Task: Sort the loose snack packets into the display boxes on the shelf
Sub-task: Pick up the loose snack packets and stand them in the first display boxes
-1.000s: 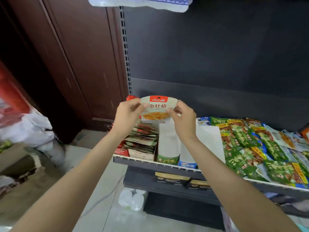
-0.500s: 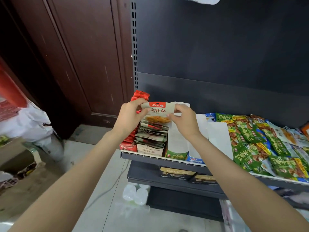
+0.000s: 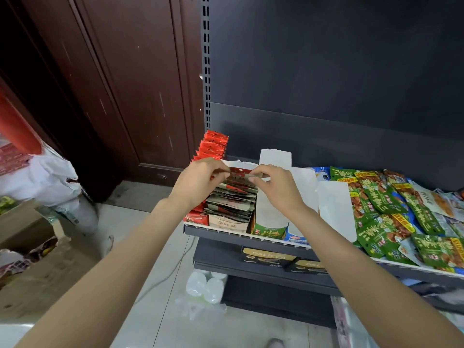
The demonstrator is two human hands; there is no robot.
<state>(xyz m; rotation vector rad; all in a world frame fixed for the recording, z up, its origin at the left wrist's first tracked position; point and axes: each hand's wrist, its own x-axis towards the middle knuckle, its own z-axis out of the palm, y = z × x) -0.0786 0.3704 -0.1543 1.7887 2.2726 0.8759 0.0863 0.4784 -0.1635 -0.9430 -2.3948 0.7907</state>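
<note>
A cream snack packet with a red label (image 3: 239,171) lies at the back of the beige display box (image 3: 226,223) on the shelf's left end. My left hand (image 3: 199,180) pinches its left edge and my right hand (image 3: 273,185) pinches its right edge. Beneath it the box holds a row of several like packets (image 3: 232,202). A red display box (image 3: 213,145) of red packets stands just left of it. White-backed boxes, one with a green front (image 3: 270,228), stand to the right. Loose green packets (image 3: 381,199) lie heaped on the shelf's right.
The shelf's front rail (image 3: 226,233) runs below the boxes, with a lower shelf holding dark boxes (image 3: 268,257). Plastic bottles (image 3: 204,287) lie on the floor under it. Cardboard cartons (image 3: 32,259) and a white sack (image 3: 50,182) stand at the left by a brown door.
Both hands have lowered the packet from upright in the air down onto the back of the beige box's row. The camera has tilted down a little.
</note>
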